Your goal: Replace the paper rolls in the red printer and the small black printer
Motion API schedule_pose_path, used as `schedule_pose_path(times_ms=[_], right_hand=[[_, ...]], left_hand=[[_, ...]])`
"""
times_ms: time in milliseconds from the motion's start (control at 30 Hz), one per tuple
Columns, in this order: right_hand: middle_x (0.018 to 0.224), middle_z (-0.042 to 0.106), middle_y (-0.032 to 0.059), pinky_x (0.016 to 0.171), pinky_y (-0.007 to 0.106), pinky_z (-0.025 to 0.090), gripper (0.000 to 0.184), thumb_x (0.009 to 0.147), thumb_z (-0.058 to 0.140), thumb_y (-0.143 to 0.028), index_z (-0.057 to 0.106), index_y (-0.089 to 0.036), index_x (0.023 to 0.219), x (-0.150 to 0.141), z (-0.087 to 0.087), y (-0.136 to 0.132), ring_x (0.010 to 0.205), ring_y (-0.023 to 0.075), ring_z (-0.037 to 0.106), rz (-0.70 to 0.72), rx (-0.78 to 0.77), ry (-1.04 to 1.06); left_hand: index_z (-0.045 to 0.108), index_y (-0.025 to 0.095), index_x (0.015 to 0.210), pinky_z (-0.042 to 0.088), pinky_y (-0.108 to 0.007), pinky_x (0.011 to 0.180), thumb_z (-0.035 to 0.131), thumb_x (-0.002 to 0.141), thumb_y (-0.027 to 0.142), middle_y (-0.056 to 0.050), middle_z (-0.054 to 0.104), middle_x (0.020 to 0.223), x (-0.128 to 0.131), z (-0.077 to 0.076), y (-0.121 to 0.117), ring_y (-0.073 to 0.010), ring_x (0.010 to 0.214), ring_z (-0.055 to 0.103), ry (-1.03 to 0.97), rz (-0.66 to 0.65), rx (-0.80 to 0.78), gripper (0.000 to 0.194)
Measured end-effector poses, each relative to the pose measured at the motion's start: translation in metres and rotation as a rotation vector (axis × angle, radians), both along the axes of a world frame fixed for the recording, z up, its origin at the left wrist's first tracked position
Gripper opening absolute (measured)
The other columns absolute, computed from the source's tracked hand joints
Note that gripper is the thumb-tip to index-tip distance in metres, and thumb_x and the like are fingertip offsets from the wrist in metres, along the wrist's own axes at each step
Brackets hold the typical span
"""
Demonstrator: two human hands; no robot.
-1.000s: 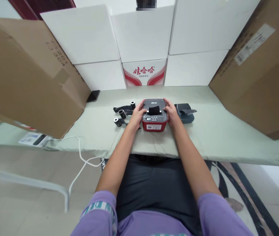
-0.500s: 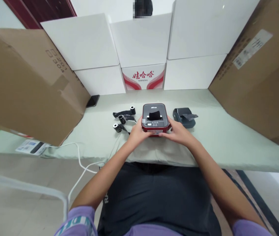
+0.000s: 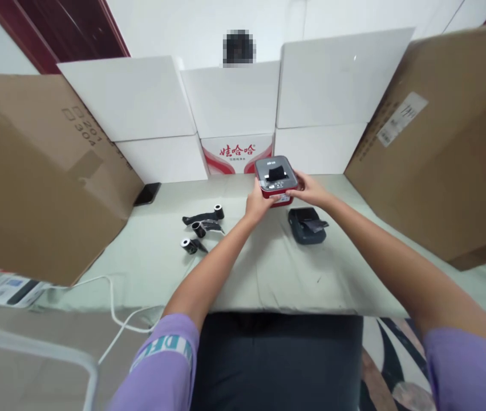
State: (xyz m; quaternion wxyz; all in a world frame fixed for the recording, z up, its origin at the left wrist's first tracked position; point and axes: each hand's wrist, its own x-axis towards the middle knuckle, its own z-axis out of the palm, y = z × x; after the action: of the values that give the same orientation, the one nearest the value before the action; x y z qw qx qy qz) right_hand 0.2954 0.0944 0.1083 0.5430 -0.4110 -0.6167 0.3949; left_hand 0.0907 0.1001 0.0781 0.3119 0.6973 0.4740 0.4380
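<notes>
A red label printer (image 3: 277, 177) with a dark grey top is gripped at both sides, toward the back of the table. My left hand (image 3: 259, 204) wraps its left front corner, thumb on the front face. On the opposite side my right hand (image 3: 308, 190) is closed round the right front corner. A strip of black paper stands out of the slot on top. Just in front of it lies a smaller dark printer (image 3: 307, 225), also with a black strip sticking out. Whether the red printer's base touches the cloth is hard to see.
Left of my arms lie several partly unrolled black paper rolls (image 3: 199, 229). A phone (image 3: 148, 194) rests by the left cardboard box (image 3: 46, 188). White boxes (image 3: 238, 97) wall off the back, another cardboard box (image 3: 448, 154) the right. A white cable (image 3: 112, 302) hangs over the front edge.
Both hands have carried the red printer away from me, toward the back boxes and slightly right. It now sits behind the small dark printer instead of beside it. The camera view has shifted too.
</notes>
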Motion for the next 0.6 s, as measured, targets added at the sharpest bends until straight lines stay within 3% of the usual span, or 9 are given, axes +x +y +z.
schedule_pose_path(times_ms=[200, 367, 433, 500, 600], right_hand=[[0.121, 0.077, 0.0086, 0.111, 0.053, 0.048, 0.082, 0.049, 0.097, -0.028, 0.070, -0.017, 0.126, 0.033, -0.048, 0.026, 0.112, 0.0279, 0.070, -0.097, 0.013, 0.052], [0.116, 0.078, 0.0065, 0.111, 0.054, 0.048, 0.075, 0.051, 0.095, -0.027, 0.072, -0.019, 0.122, 0.047, -0.063, 0.036, 0.106, 0.0266, 0.071, -0.147, 0.006, 0.071], [0.113, 0.079, 0.0066, 0.107, 0.053, 0.052, 0.069, 0.054, 0.093, -0.027, 0.072, -0.019, 0.120, 0.053, -0.065, 0.036, 0.099, 0.0253, 0.071, -0.180, -0.023, 0.070], [0.107, 0.079, 0.0070, 0.100, 0.052, 0.055, 0.052, 0.064, 0.088, -0.032, 0.074, -0.020, 0.112, 0.061, -0.069, 0.029, 0.089, 0.0238, 0.072, -0.266, -0.092, 0.097], [0.104, 0.079, 0.0082, 0.095, 0.048, 0.058, 0.025, 0.079, 0.076, -0.042, 0.075, -0.022, 0.095, 0.068, -0.083, 0.001, 0.086, 0.0231, 0.073, -0.399, -0.234, 0.204]], left_hand=[[0.043, 0.019, 0.145, 0.052, -0.037, 0.103, 0.087, 0.075, 0.033, -0.014, 0.069, 0.138, 0.038, -0.026, 0.039, -0.0288, 0.126, 0.066, -0.012, -0.110, -0.070, 0.084], [0.046, 0.018, 0.142, 0.051, -0.038, 0.106, 0.087, 0.074, 0.032, -0.016, 0.068, 0.139, 0.053, -0.035, 0.054, -0.0296, 0.127, 0.066, -0.028, -0.153, -0.084, 0.081], [0.045, 0.018, 0.143, 0.051, -0.039, 0.106, 0.086, 0.076, 0.032, -0.016, 0.067, 0.140, 0.052, -0.034, 0.052, -0.0299, 0.128, 0.066, -0.023, -0.171, -0.110, 0.080], [0.042, 0.016, 0.145, 0.050, -0.041, 0.109, 0.082, 0.079, 0.032, -0.019, 0.063, 0.145, 0.048, -0.032, 0.042, -0.0321, 0.132, 0.063, 0.009, -0.119, -0.163, 0.079], [0.038, 0.012, 0.149, 0.045, -0.046, 0.117, 0.073, 0.086, 0.029, -0.025, 0.050, 0.157, 0.039, -0.038, 0.005, -0.0364, 0.145, 0.051, 0.086, -0.016, -0.187, 0.074]])
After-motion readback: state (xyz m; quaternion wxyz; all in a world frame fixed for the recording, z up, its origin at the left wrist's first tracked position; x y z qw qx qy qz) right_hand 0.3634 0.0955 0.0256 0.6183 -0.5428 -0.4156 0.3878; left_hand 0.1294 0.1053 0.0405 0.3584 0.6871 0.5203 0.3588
